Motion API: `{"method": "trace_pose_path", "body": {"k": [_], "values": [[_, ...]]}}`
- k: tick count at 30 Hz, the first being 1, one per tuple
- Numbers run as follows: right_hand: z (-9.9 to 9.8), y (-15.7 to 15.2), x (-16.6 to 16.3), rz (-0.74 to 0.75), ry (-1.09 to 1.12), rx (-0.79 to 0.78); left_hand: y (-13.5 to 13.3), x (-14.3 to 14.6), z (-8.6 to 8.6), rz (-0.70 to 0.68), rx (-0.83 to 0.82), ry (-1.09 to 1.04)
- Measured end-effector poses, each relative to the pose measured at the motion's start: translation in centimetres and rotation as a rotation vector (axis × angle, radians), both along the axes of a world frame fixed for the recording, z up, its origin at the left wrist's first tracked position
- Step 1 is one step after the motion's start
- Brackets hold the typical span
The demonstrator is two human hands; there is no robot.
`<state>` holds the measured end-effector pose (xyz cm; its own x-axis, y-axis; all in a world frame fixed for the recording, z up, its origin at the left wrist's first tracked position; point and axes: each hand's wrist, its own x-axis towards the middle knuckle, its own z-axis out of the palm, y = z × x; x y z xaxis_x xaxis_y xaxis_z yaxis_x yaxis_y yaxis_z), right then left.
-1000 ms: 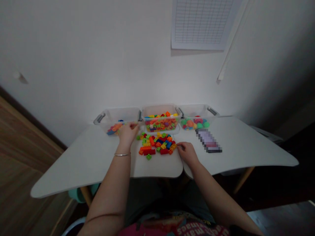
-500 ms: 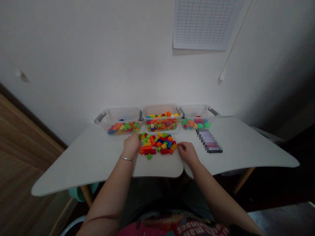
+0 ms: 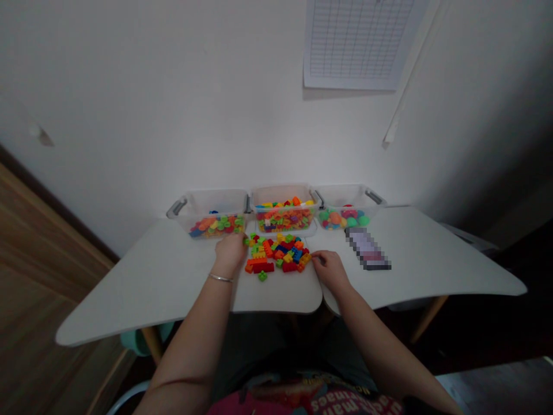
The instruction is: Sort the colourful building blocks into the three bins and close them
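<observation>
A loose pile of toy building bricks (image 3: 276,252) in red, orange, yellow, green and blue lies on the white table in front of me. At its left edge, my left hand (image 3: 230,252) is closed, fingers curled toward a green brick (image 3: 247,242); its fingertips are mostly hidden, so I cannot make out what is in them. Across the pile, my right hand (image 3: 330,270) rests on the table with fingers reaching out, tips beside an orange-yellow brick (image 3: 306,258). A gap shows between its thumb and forefinger. One green brick (image 3: 262,276) lies apart at the near side.
Three clear plastic bins stand along the wall: the left bin (image 3: 207,202) and middle bin (image 3: 283,191) hold small colourful pieces, the right bin (image 3: 345,195) rounder ones. A blurred-out phone-like object (image 3: 367,248) lies right of my right hand. The table's front edge (image 3: 276,311) curves near me.
My left hand has shifted slightly up and to the left, at the pile's edge. My right hand stays in about the same place, and the pile looks nearly the same.
</observation>
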<state>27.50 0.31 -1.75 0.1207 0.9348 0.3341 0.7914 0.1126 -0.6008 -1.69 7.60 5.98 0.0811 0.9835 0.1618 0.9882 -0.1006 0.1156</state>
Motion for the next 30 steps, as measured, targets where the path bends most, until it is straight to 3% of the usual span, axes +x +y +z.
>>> {"method": "trace_pose_path", "body": {"k": [3, 7, 10, 14, 21, 30], "values": [[0.0, 0.0, 0.0, 0.003, 0.006, -0.001, 0.1, 0.4, 0.9, -0.130, 0.108, -0.171], [0.0, 0.1, 0.1, 0.002, 0.013, -0.002, 0.0, 1.9, 2.8, -0.338, 0.421, -0.424], [-0.1, 0.1, 0.1, 0.007, 0.017, 0.004, 0.5, 3.5, 4.1, -0.292, 0.594, -0.579], [-0.3, 0.1, 0.2, 0.006, 0.025, 0.012, 2.7, 5.5, 5.0, -0.157, 0.687, -0.742], [-0.3, 0.2, 0.5, 0.000, 0.037, 0.001, 5.9, 8.0, 5.7, -0.241, 0.637, -0.601], [-0.3, 0.1, 0.6, 0.010, 0.044, -0.009, 7.0, 8.6, 5.1, -0.014, 0.377, -0.560]]}}
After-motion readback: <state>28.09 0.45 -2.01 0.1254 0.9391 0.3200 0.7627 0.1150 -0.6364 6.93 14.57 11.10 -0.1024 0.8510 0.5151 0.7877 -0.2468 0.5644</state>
